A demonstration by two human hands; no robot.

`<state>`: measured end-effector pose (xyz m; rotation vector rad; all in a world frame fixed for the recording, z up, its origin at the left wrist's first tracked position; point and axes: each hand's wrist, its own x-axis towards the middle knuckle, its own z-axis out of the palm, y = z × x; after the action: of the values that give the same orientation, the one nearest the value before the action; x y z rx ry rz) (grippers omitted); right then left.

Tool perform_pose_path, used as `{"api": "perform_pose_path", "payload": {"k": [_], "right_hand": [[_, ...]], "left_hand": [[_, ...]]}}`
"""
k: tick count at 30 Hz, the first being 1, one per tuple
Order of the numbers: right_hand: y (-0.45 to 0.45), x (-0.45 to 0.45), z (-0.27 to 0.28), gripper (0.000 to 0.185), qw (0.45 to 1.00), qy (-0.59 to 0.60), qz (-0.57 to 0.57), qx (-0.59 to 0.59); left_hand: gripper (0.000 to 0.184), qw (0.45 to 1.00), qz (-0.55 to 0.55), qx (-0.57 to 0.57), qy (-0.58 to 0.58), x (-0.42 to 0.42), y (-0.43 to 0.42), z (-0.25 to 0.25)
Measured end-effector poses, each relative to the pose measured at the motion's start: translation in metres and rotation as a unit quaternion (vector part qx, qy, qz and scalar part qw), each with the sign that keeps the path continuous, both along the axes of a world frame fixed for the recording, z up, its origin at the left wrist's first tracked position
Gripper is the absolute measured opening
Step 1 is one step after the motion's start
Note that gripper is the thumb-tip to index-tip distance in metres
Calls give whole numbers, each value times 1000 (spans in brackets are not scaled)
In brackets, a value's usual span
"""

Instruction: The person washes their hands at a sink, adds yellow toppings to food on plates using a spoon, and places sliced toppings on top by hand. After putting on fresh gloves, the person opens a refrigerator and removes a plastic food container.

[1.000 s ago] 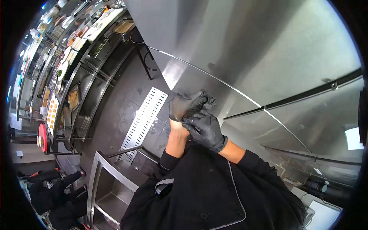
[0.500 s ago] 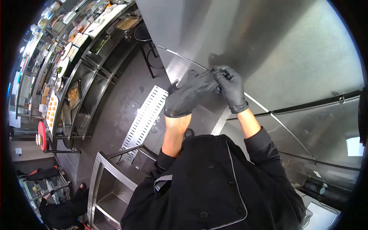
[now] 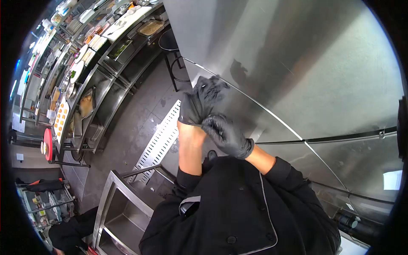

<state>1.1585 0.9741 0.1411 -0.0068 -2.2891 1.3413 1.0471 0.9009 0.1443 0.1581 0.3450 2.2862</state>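
Note:
Black gloves cover both hands. My left hand (image 3: 193, 109) is raised, palm partly covered, with a crumpled, loose black glove part (image 3: 210, 89) bunched at its fingers. Those fingers are hidden in the folds, so what they do cannot be made out. My right hand (image 3: 227, 136) is closed on the cuff edge of the left glove, near the left wrist. Its own glove fits snugly down to the wrist.
A steel cabinet (image 3: 297, 63) fills the right side. At the left stand steel counters with trays and plates, and a black stool (image 3: 169, 41). A floor drain (image 3: 159, 138) and steel cart (image 3: 123, 191) lie nearer; another person (image 3: 70, 233) is at lower left.
My right hand went from the left glove's finger end, out to the right, back to its cuff near the wrist. The left glove's far end is bunched again. The other person has shifted.

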Motion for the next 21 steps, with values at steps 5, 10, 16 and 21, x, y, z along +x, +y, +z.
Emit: {"api": "perform_pose_path", "payload": {"k": [5,10,16,21], "right_hand": [[-6,-6,24,11,995,-1,23,92],[-11,-26,28,18,968,180,-14,173],[-29,-20,24,14,979,69,38,187],[-5,-9,16,17,975,-4,63,215]], "left_hand": [[47,986,140,17,-90,-4,1,61],[55,950,145,-88,261,-2,17,-63],[57,989,-29,-55,-137,-13,11,48],[68,977,-156,132,54,-41,-21,-21]]}}
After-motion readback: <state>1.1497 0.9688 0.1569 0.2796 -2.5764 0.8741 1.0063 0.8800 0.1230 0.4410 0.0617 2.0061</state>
